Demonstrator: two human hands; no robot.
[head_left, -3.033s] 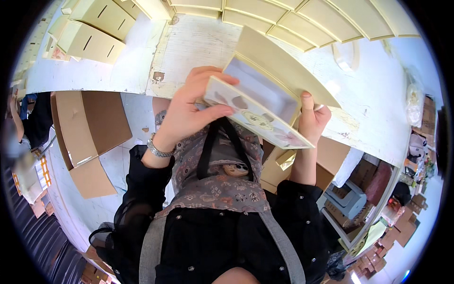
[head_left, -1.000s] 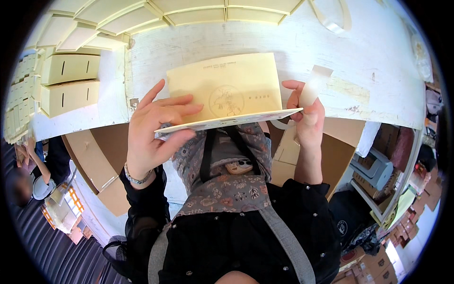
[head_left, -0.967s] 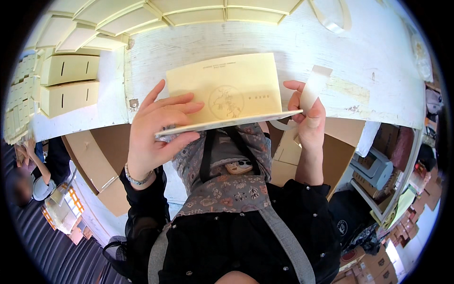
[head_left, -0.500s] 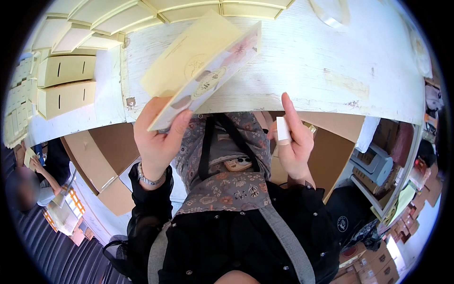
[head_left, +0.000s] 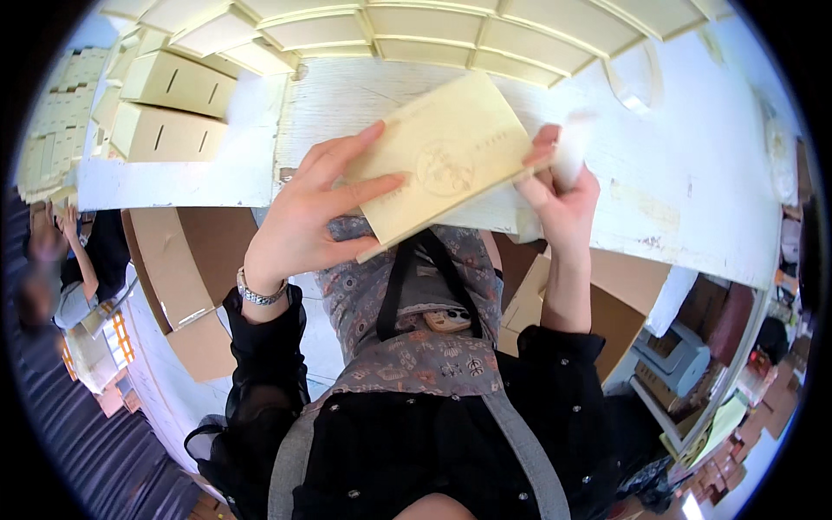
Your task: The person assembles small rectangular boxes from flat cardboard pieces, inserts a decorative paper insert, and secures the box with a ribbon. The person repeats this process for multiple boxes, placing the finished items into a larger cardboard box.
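Observation:
A flat, thin cream panel (head_left: 468, 130) with a faint round emblem is tilted over the near edge of the white table. My left hand (head_left: 303, 199) holds its left end, fingers spread over the face and thumb at the lower edge. My right hand (head_left: 559, 191) is at the panel's right corner, with thumb and index finger pinched there. A small white piece (head_left: 572, 149), smeared by motion, sticks up among the right fingers; its kind cannot be made out. The panel's underside is hidden.
Rows of cream box trays (head_left: 425, 35) line the far side of the white table (head_left: 641, 173). Slotted cream boxes (head_left: 169, 132) stand at left. Open cardboard cartons (head_left: 195, 269) sit below the table edge. Another person (head_left: 78, 269) works at far left.
The panel has turned from showing its floral-patterned side to its cream face. The cream sheet that lay beyond it no longer shows separately. My right hand has moved up to the panel's corner.

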